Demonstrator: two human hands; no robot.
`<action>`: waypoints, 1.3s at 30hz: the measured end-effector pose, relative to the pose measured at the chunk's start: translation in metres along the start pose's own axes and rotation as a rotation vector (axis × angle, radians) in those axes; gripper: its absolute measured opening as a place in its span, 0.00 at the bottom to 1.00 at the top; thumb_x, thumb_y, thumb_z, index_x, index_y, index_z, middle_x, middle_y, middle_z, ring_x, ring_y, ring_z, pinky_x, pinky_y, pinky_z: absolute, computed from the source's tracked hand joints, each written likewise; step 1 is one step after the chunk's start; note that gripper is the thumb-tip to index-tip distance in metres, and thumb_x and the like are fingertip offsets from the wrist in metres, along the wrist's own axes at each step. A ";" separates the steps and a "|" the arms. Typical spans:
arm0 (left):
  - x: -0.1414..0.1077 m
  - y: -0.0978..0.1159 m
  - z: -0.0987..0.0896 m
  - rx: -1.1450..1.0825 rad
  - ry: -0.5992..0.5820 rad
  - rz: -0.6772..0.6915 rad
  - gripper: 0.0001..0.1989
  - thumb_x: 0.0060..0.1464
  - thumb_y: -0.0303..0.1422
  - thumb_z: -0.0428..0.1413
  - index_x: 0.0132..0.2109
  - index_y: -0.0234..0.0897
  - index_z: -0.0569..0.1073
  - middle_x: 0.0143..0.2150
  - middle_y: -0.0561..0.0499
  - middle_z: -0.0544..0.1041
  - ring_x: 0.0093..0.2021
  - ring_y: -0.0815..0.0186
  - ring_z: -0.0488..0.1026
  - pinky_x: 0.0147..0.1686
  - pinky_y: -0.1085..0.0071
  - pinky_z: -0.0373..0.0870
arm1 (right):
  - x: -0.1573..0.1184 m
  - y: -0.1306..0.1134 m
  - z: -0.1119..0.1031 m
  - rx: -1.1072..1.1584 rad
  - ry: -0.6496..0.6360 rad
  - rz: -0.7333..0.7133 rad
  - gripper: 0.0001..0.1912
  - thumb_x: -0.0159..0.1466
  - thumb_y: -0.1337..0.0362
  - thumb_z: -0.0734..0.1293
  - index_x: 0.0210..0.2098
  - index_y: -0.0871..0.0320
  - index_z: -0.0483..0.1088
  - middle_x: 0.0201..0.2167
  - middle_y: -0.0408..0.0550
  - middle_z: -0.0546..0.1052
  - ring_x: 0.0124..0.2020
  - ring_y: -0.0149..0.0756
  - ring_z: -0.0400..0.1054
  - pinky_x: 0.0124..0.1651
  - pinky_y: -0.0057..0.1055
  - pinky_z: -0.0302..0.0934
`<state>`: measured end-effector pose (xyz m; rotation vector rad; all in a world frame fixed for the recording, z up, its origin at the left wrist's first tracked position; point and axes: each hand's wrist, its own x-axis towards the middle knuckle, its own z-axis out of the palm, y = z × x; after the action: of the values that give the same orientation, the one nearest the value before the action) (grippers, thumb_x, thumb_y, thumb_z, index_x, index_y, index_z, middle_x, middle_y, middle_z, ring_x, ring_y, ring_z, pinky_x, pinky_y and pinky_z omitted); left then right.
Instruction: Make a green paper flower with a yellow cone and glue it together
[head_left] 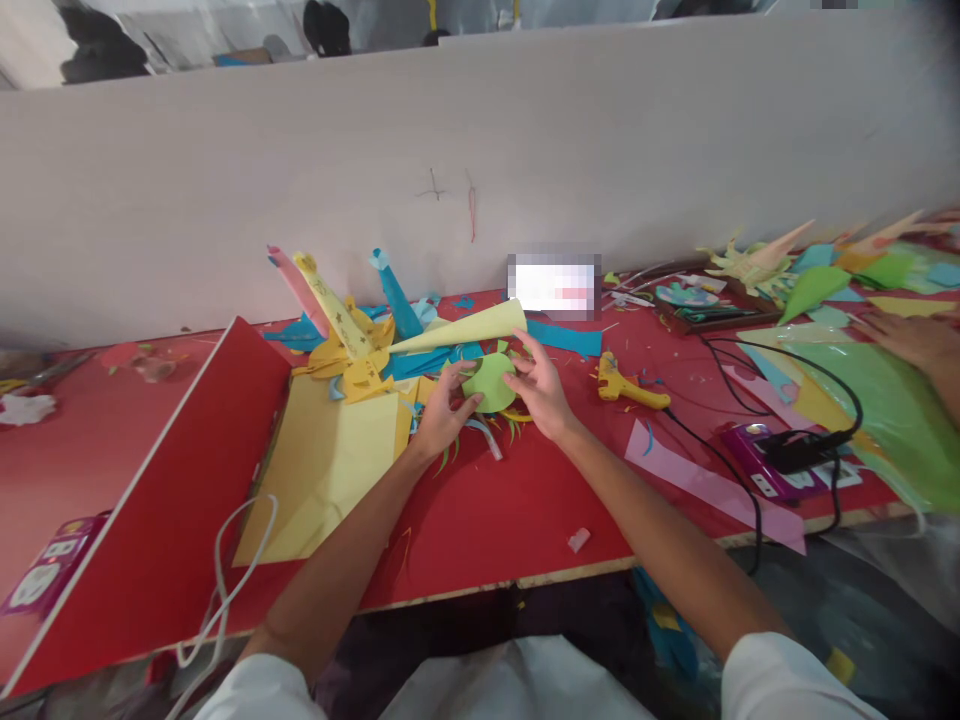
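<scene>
Between my two hands is a round light-green paper piece (491,384), held above the red table (480,540). My left hand (448,408) grips its left edge, thumb in front and fingers curled behind. On the right edge, my right hand (541,388) pinches it with the index finger stretched upward. Just behind lies a pale yellow paper cone (465,330), its wide end near my right fingertips. Under the hands are green paper strips (448,452) and a clear stick (491,440), partly hidden.
Yellow paper sheets (322,480) lie left, beside a red upright board (172,500). Paper cones in yellow (334,310) and blue (396,292) stand behind. To the right are a yellow glue gun (630,388), a pink strip (712,480) and a purple power box (772,465). Another person's hand (911,340) is far right.
</scene>
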<state>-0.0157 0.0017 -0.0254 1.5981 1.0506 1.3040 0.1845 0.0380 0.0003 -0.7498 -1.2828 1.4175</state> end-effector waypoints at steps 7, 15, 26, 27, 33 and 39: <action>-0.002 0.004 -0.003 0.143 -0.050 0.101 0.21 0.68 0.44 0.59 0.63 0.42 0.74 0.66 0.39 0.76 0.67 0.51 0.74 0.65 0.55 0.73 | 0.005 0.005 -0.004 0.119 0.029 0.037 0.37 0.59 0.49 0.81 0.64 0.44 0.70 0.48 0.47 0.82 0.55 0.47 0.76 0.61 0.47 0.71; 0.002 0.002 -0.003 -0.002 0.080 0.027 0.32 0.62 0.45 0.66 0.68 0.42 0.68 0.42 0.49 0.78 0.40 0.63 0.76 0.39 0.69 0.74 | 0.009 0.006 -0.013 0.079 0.075 -0.040 0.39 0.56 0.53 0.81 0.64 0.44 0.68 0.61 0.50 0.78 0.61 0.50 0.74 0.63 0.49 0.72; 0.007 0.001 -0.023 0.127 0.248 0.040 0.19 0.62 0.50 0.63 0.48 0.40 0.82 0.49 0.45 0.82 0.50 0.55 0.77 0.54 0.61 0.73 | 0.012 0.005 -0.015 0.018 0.091 -0.093 0.52 0.57 0.49 0.81 0.75 0.42 0.58 0.68 0.53 0.74 0.66 0.52 0.71 0.68 0.52 0.69; 0.007 0.002 -0.022 0.116 0.251 0.032 0.19 0.62 0.49 0.63 0.49 0.40 0.82 0.51 0.45 0.82 0.51 0.55 0.77 0.54 0.61 0.73 | 0.012 0.006 -0.015 0.014 0.100 -0.091 0.51 0.57 0.49 0.81 0.74 0.43 0.60 0.67 0.53 0.75 0.66 0.52 0.71 0.68 0.52 0.69; 0.007 0.004 -0.019 -0.072 0.370 -0.080 0.25 0.54 0.51 0.70 0.50 0.40 0.78 0.45 0.48 0.80 0.43 0.61 0.76 0.44 0.67 0.74 | 0.014 0.010 -0.017 -0.018 0.123 -0.068 0.37 0.58 0.47 0.79 0.63 0.50 0.73 0.57 0.54 0.82 0.58 0.50 0.76 0.63 0.49 0.71; 0.008 0.009 -0.017 -0.182 0.424 -0.102 0.26 0.49 0.53 0.73 0.41 0.39 0.74 0.35 0.54 0.75 0.34 0.68 0.70 0.34 0.73 0.70 | 0.012 0.012 -0.018 0.028 0.150 -0.017 0.24 0.59 0.45 0.79 0.48 0.53 0.79 0.49 0.51 0.85 0.52 0.49 0.79 0.57 0.46 0.73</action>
<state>-0.0303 0.0080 -0.0117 1.1437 1.2070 1.6580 0.1944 0.0561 -0.0127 -0.8082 -1.1486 1.3370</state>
